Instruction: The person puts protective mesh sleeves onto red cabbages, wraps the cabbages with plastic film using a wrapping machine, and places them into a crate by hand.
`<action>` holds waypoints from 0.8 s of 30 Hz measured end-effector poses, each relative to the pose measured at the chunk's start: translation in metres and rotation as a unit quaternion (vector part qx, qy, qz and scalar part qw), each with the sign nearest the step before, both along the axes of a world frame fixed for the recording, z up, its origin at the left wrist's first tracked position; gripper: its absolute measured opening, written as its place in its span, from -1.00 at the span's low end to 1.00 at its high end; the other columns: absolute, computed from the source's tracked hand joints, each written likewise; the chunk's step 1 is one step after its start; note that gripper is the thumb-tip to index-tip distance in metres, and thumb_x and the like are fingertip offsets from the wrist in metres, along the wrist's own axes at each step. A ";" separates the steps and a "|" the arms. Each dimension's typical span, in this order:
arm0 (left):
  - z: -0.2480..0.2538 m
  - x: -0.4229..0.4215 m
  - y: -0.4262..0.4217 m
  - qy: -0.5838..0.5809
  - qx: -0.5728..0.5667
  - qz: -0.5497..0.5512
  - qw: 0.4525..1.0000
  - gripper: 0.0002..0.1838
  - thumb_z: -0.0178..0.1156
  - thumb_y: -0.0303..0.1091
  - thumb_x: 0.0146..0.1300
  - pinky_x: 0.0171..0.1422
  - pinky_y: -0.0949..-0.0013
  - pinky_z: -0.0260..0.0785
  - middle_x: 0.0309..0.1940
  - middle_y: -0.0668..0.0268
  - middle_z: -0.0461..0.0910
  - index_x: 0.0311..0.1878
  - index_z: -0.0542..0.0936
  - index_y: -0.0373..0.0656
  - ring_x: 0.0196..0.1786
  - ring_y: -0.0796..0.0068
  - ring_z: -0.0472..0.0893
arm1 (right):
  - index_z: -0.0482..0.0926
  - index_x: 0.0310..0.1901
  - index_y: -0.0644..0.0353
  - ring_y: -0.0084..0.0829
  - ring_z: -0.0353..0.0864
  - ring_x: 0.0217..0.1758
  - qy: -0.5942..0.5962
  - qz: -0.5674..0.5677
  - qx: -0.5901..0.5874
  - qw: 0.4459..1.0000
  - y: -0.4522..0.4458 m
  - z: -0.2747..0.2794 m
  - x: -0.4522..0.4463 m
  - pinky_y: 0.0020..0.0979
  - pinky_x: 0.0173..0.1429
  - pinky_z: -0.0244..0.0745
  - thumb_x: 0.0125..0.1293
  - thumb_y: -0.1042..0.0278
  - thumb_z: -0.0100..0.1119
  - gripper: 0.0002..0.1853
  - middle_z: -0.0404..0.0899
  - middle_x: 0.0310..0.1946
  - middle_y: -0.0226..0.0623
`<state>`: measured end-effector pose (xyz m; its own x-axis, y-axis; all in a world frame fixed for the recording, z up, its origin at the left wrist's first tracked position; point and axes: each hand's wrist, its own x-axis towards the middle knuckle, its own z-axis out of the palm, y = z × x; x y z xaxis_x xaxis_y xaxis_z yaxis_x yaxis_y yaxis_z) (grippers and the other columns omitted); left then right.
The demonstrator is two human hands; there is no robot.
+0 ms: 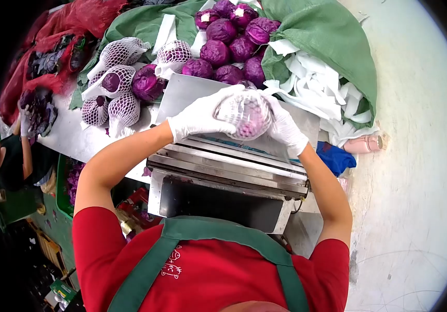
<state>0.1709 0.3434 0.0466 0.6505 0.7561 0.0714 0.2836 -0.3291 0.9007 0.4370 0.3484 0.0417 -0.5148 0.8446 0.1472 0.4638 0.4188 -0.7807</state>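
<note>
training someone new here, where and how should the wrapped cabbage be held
The wrapped cabbage is probably best cupped by its opposite sides, from left and right, as the left hand and right hand do now: it is round, with no handle, and its clear film looks glossy, so broad contact should beat a fingertip pinch.

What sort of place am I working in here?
Probably a produce packing station, judging by the loose purple cabbages, the netted cabbages and what looks like a plastic-wrapped cabbage.

This looks like a produce packing workshop. Cabbages (222, 31), some netted, and sacks (327, 41) lie by a metal machine (234, 170).
</note>
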 end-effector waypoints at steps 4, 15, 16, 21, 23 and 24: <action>0.018 0.001 -0.053 -0.209 -0.303 0.022 0.929 -0.16 0.39 -0.08 0.22 0.35 0.30 0.37 0.24 0.14 0.44 0.43 0.20 -0.22 0.27 0.38 0.47 | 0.28 0.33 0.30 -0.47 0.45 0.27 0.087 -0.003 -0.331 0.940 -0.057 0.036 0.005 -0.42 0.41 0.30 0.18 0.39 0.41 -0.28 0.48 0.21 -0.27; -0.011 -0.014 -0.207 -0.116 -0.732 0.063 0.669 -0.40 -0.15 0.13 0.52 0.27 0.38 0.45 0.22 0.24 0.52 0.39 0.36 -0.10 0.18 0.44 0.56 | 0.50 0.16 0.26 -0.43 0.59 0.08 0.278 -0.085 -0.677 0.677 -0.264 -0.047 0.012 -0.39 0.19 0.50 0.43 0.38 0.00 -0.67 0.58 0.07 -0.27; -0.002 -0.021 -0.216 -0.122 -0.731 0.089 0.666 -0.43 -0.05 0.07 0.51 0.21 0.43 0.47 0.18 0.24 0.55 0.37 0.38 -0.14 0.11 0.50 0.59 | 0.50 0.16 0.26 -0.43 0.59 0.08 0.280 -0.092 -0.676 0.675 -0.280 -0.056 0.021 -0.39 0.19 0.50 0.43 0.38 0.00 -0.67 0.58 0.07 -0.27; -0.009 -0.059 -0.292 0.033 -0.353 0.266 0.897 -0.75 0.17 -0.31 0.44 -0.24 0.51 0.45 -0.41 0.35 0.64 -0.26 0.65 -0.32 -0.34 0.69 0.57 | 0.55 0.08 0.36 -0.48 0.57 0.06 0.147 -0.261 -0.484 0.822 -0.322 -0.001 0.012 -0.42 0.20 0.44 0.45 0.37 0.08 -0.71 0.58 0.04 -0.28; -0.021 -0.053 -0.290 -0.021 -0.300 0.284 0.911 -0.75 0.12 -0.32 0.46 -0.28 0.53 0.41 -0.43 0.37 0.62 -0.26 0.63 -0.30 -0.38 0.70 0.53 | 0.63 -0.13 0.38 -0.51 0.63 -0.12 -0.023 -0.259 -0.228 0.938 -0.349 -0.017 0.016 -0.45 0.01 0.52 0.52 0.30 -0.03 -0.69 0.67 -0.20 -0.26; -0.020 -0.048 -0.283 -0.075 -0.247 0.306 0.916 -0.74 0.07 -0.32 0.49 -0.32 0.55 0.37 -0.45 0.38 0.59 -0.27 0.61 -0.29 -0.42 0.71 0.50 | 0.63 -0.13 0.38 -0.51 0.63 -0.12 -0.019 -0.264 -0.225 0.938 -0.352 -0.023 0.019 -0.45 0.01 0.52 0.52 0.30 -0.03 -0.69 0.67 -0.20 -0.26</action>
<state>0.1226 0.0599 0.0264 0.1048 0.9400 -0.3246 0.1392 0.3093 0.9407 0.4557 -0.0038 0.0183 -0.0046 0.9556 -0.2946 0.5452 -0.2446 -0.8018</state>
